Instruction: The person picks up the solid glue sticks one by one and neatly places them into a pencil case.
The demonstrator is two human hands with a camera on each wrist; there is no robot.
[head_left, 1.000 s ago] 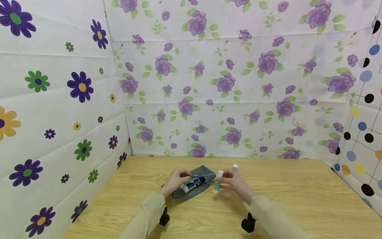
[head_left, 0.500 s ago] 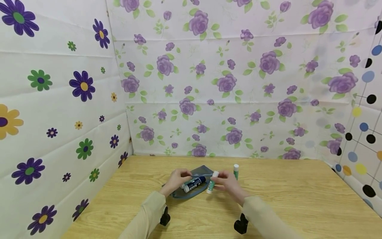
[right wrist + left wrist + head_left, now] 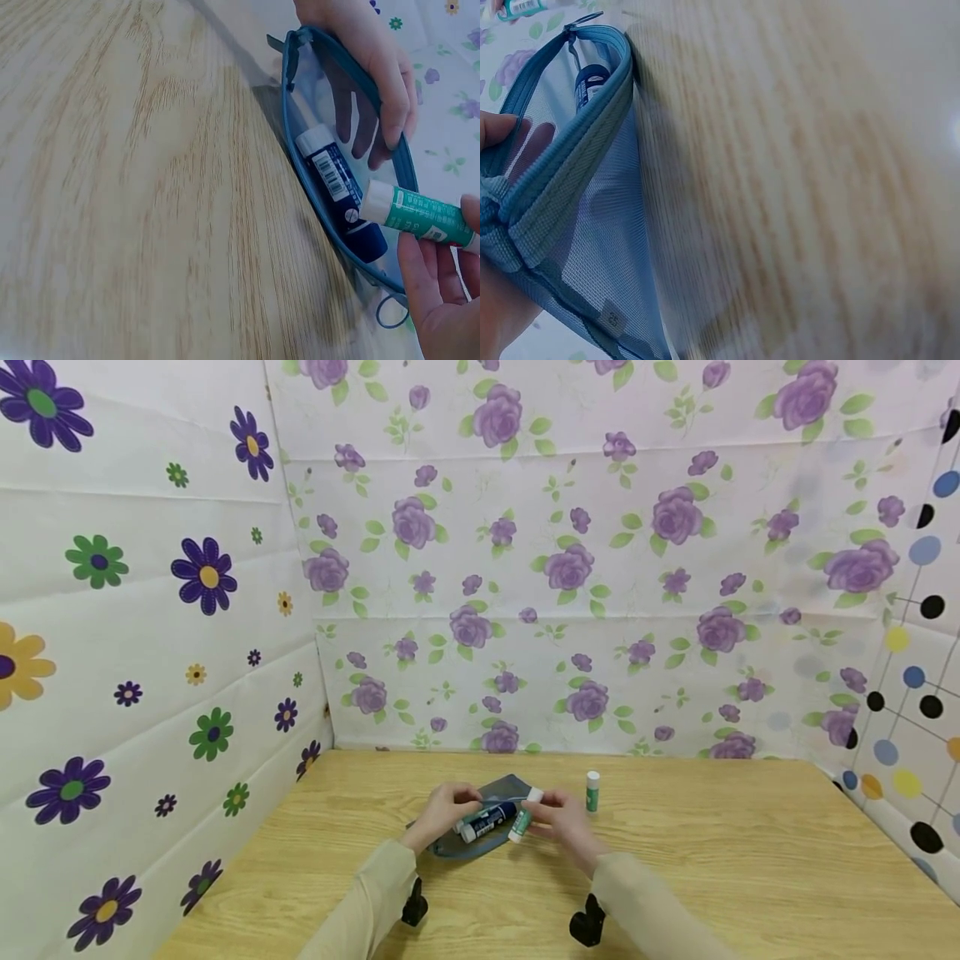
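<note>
Wood-grain table [image 3: 750, 852]; behind it, rose-print sheeting [image 3: 525, 552]; left of it, daisy-print sheeting [image 3: 150, 635]; right, dotted sheeting [image 3: 911, 731].

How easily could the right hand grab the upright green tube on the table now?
Probably not as things stand: the right hand already holds another green-labelled tube. Otherwise, the upright green tube stands close by, with nothing visible blocking it.

Blue mesh pouch [image 3: 619, 247]: mouth open, rim pinched in left fingers [image 3: 391, 116]. Navy-and-white tube [image 3: 334, 180]: lying inside, near those fingers. Green-and-white stick [image 3: 427, 216]: tilted, held in right fingers [image 3: 420, 281].
</note>
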